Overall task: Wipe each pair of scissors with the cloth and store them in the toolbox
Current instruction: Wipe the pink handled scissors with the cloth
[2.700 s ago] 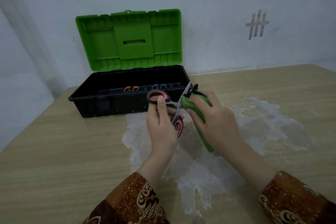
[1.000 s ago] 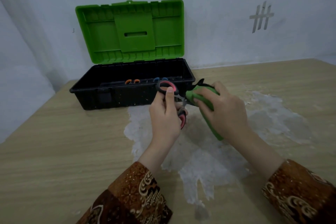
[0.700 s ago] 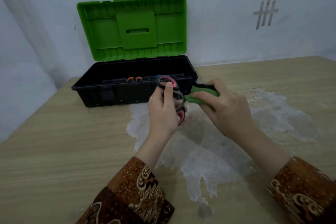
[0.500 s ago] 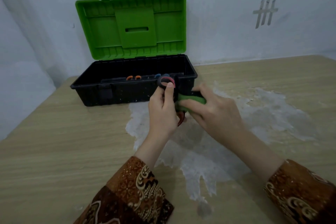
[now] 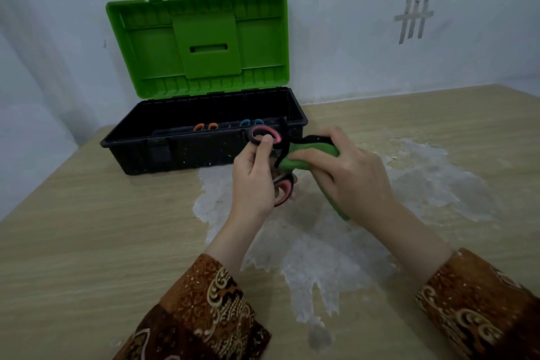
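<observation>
My left hand [image 5: 254, 181] grips scissors [image 5: 264, 137] by pink handles, just before toolbox [image 5: 175, 152]. Right hand [image 5: 347, 175] fingers clamp cloth [image 5: 309, 155] round blades; wiping under way. Two pairs already stored. This pair not yet stored.

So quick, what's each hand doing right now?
Left hand: grips the pink-handled scissors.
Right hand: holds the green cloth around the blades.

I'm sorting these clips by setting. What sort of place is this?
Probably a plain indoor room set up for the task, not a proper workshop: a wooden table with a worn white patch, pushed against a bare pale wall, holding only an open toolbox.
</observation>
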`<state>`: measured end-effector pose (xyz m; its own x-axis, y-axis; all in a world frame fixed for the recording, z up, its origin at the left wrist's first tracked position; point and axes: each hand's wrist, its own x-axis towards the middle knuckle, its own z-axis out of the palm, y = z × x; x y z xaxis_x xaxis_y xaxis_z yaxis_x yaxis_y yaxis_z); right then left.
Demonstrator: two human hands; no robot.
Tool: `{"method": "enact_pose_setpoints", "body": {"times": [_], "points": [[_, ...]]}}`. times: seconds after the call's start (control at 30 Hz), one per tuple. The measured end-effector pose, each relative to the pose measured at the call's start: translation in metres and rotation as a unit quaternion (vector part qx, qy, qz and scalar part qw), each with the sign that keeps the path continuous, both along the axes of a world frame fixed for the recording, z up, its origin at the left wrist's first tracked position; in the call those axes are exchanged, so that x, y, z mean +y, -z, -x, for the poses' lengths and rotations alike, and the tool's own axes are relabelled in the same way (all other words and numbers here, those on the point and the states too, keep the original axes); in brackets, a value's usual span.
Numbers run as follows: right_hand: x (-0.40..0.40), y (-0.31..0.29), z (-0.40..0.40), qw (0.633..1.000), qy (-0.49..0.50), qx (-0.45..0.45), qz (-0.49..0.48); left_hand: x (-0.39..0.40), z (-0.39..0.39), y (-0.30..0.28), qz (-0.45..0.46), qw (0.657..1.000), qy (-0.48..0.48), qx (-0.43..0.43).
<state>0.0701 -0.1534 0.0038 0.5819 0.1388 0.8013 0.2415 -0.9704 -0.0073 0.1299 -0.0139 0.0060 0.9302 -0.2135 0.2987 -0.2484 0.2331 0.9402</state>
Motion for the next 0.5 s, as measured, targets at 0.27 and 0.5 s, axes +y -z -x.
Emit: {"method": "enact_pose_setpoints", "body": {"times": [0.27,0.5], "points": [[-0.014,0.004,0.000,0.995,0.025,0.012,-0.098,-0.002,0.004,0.006,-0.017,0.999,-0.017,-0.042],[-0.018,0.006,-0.011,0.993,0.082,0.010,-0.088,-0.002,0.005,0.001,-0.007,0.998,-0.040,-0.042]]}}
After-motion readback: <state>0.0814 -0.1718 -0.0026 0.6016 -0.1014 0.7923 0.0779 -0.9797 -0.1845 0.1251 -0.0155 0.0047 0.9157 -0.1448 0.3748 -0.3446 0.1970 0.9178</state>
